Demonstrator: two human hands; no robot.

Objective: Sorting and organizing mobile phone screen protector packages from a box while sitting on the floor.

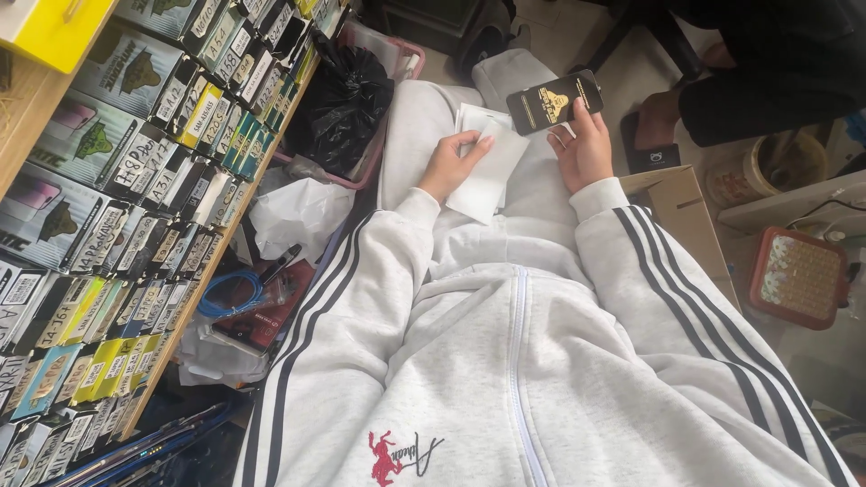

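Hands (519, 153) around phone (553, 101), white sleeve (487, 167)

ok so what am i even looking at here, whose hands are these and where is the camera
There is no machine here. The camera sits on a person's head and looks down, so you see their own chest in a pale grey zipped jacket with dark striped sleeves, and their lap.

The left hand holds a white flat packet on the lap. The right hand holds up a black flat rectangle with a gold picture, like a phone screen cover.

On the left a wooden shelf holds rows of small labelled boxes. Beside it stand a pink basket with a black plastic bag, crumpled white paper and a blue coiled cable. On the right are a cardboard box and, top right, another person in dark clothing.
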